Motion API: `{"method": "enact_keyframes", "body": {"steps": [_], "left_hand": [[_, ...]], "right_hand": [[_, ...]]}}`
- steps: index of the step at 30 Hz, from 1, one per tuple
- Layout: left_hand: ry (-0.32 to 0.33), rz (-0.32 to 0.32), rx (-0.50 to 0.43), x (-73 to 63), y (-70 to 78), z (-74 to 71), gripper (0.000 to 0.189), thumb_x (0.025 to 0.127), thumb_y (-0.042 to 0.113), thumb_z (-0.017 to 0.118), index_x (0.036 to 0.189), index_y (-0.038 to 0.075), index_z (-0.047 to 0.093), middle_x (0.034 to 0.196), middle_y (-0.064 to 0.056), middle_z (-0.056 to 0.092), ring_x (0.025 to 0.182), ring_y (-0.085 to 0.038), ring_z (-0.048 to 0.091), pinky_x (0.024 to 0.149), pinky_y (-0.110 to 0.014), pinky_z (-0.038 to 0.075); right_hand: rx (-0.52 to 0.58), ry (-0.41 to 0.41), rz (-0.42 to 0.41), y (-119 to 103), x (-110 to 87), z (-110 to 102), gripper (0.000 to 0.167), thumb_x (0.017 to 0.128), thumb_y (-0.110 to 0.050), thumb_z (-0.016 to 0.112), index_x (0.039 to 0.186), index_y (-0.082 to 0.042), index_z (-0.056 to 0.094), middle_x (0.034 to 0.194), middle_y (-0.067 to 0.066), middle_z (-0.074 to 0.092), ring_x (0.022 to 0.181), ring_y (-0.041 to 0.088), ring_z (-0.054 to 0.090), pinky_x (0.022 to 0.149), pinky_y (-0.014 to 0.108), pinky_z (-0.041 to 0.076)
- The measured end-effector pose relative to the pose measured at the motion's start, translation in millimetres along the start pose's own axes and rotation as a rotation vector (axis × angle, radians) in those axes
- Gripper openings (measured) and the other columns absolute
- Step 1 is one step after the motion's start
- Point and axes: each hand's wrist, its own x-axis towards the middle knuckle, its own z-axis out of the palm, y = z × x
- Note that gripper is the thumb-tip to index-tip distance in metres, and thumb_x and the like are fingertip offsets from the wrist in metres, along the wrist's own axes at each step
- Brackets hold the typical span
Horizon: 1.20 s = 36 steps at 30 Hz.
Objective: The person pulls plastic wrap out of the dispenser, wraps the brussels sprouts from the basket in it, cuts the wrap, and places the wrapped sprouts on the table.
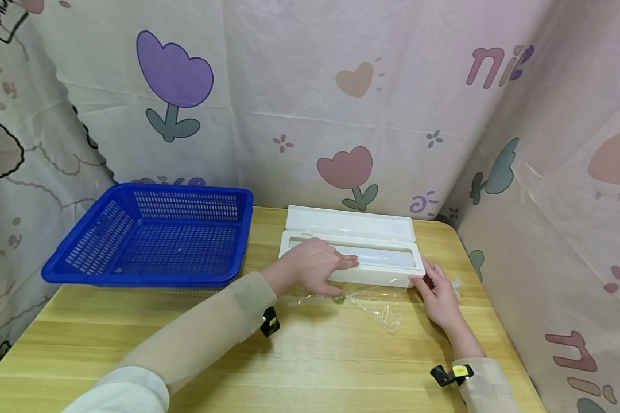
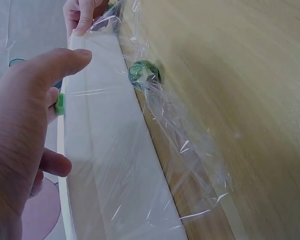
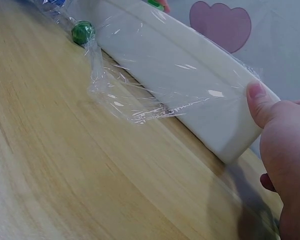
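Observation:
A long white cling film dispenser box (image 1: 374, 276) lies on the table, its hinged lid (image 1: 350, 222) tipped back. Clear film (image 3: 125, 107) drapes over the front wall onto the tabletop. My left hand (image 1: 315, 267) is over the box, fingers stretched across the top and thumb out in front. By its fingertips, a small green piece (image 2: 60, 104) sits at the box edge; the left wrist view shows fingers touching it. My right hand (image 1: 438, 295) grips the box's right end, thumb on the front edge. A round green object (image 2: 144, 72) lies at the film's loose edge.
A blue plastic basket (image 1: 243, 241) with slotted walls stands on the wooden table (image 1: 299, 355), left of the box. A printed curtain (image 1: 268, 103) hangs behind the table and along both sides.

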Motion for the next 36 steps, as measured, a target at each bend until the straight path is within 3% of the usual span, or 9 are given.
{"method": "enact_keyframes", "body": {"steps": [16,27,36], "left_hand": [[-0.004,0.006,0.019,0.2,0.0,-0.5,0.078,0.094,0.066,0.065,0.158,0.023,0.052,0.153,0.012,0.055,0.049,-0.008,0.028,0.047,-0.027,0.033],[-0.018,-0.017,0.035,1.3,3.9,-0.7,0.08,0.095,0.066,0.064,0.162,0.025,0.046,0.154,0.012,0.052,0.049,-0.008,0.022,0.045,-0.027,0.024],[-0.014,-0.002,0.016,1.7,0.9,-1.2,0.072,0.096,0.062,0.065,0.156,0.024,0.055,0.153,0.012,0.055,0.047,-0.007,0.027,0.043,-0.027,0.027]], "right_hand": [[0.042,0.015,0.003,-3.3,1.4,0.5,0.061,0.102,-0.003,0.069,0.158,0.0,0.045,0.095,0.007,0.049,0.076,0.011,0.043,0.063,0.018,0.038],[0.086,0.014,0.062,-3.3,2.3,2.4,0.065,0.101,-0.006,0.073,0.159,-0.003,0.045,0.093,0.013,0.047,0.075,0.015,0.042,0.061,0.019,0.037],[0.082,0.049,0.022,-5.7,2.3,5.0,0.064,0.098,-0.001,0.075,0.156,-0.001,0.049,0.092,0.012,0.048,0.073,0.012,0.042,0.059,0.02,0.036]]}}
